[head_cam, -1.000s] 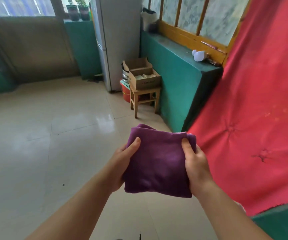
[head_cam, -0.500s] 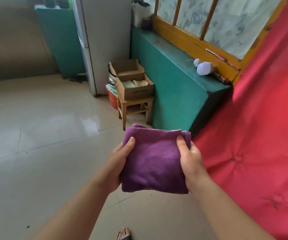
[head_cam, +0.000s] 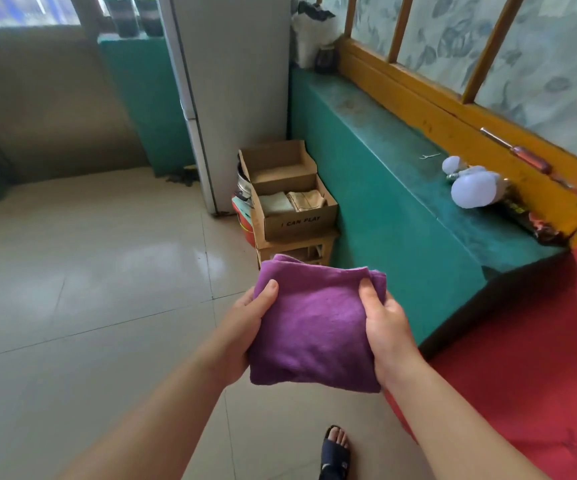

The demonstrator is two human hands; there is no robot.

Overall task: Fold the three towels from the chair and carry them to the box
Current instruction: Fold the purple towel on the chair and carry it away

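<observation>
Holding a folded purple cloth towel (head_cam: 314, 327) before me, my left hand (head_cam: 245, 327) and right hand (head_cam: 384, 323) pinch its sides to keep folds together, facing the brown cardboard box (head_cam: 297, 220) ahead.

The purple towel (head_cam: 314, 327) covers the fingers of the left hand (head_cam: 245, 327) and the right hand (head_cam: 387, 327); only thumbs and palms show, so each grip's underside cannot be told. The towel also hides the front of the wooden stool (head_cam: 294, 249) under the box (head_cam: 297, 216). The folded cloths (head_cam: 290, 202) inside are too small to identify. The sandalled foot (head_cam: 337, 452) is cut by the bottom edge.
</observation>
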